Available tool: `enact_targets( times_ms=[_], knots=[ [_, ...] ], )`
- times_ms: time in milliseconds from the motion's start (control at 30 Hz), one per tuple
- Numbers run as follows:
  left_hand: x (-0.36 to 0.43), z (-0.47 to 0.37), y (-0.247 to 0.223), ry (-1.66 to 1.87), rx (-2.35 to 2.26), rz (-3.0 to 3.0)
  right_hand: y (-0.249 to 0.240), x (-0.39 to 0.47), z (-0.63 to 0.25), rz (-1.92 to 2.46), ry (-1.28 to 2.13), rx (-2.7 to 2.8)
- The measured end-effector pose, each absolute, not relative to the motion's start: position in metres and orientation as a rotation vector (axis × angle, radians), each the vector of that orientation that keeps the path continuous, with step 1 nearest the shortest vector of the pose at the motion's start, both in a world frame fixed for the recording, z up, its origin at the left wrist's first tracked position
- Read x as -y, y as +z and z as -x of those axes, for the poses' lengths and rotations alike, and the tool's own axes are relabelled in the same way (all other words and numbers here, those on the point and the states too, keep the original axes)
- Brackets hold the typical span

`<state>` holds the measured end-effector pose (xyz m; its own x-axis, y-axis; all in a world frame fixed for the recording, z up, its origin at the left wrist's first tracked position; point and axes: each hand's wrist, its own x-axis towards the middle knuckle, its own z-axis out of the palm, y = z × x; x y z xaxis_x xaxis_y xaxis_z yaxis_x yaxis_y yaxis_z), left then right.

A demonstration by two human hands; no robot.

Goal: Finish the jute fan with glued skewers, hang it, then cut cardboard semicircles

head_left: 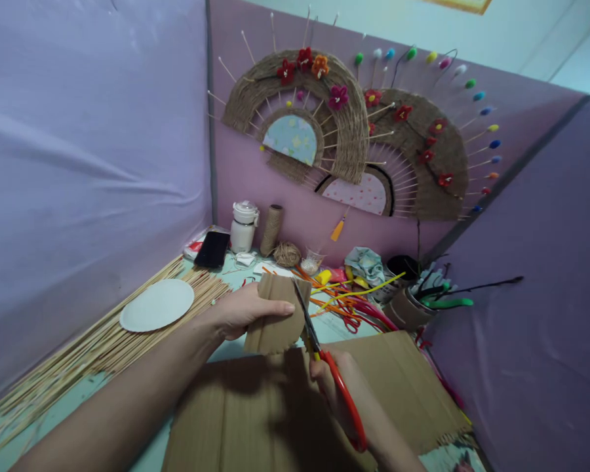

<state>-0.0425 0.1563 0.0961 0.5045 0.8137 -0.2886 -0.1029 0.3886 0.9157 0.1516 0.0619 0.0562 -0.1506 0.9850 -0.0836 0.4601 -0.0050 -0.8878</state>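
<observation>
My left hand [248, 311] is closed on a small piece of brown cardboard [275, 331], thumb flat on its face. The piece has a rounded, jagged lower edge. In my right hand [341, 380] are scissors with red handles [348, 400], their dark blades pointing up and lying at the right edge of the piece. Beneath both hands lies a large cardboard sheet [226, 406], partly in shadow. More cardboard [403, 387] extends to the right of it.
A white oval plate [157, 305] rests on thin sticks [113, 347] at left. Behind are a phone [213, 250], white bottle [243, 226], twine [288, 254] and colored pipe cleaners [347, 301]. A pot of twigs [408, 309] stands right. Fan-shaped decorations [358, 118] hang on the back wall.
</observation>
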Motion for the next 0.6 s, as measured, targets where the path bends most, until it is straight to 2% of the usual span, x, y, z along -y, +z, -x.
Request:
enact_targets(
  times_ms=[300,600],
  knots=[
    [-0.152,0.043,0.103,0.741,-0.85,-1.069,0.06,-0.057,-0.159,1.393,1.035,1.824],
    [-0.149,0.046,0.102,0.619,-0.786,-1.193,0.058,-0.052,-0.163,1.19,1.089,1.969]
  ],
)
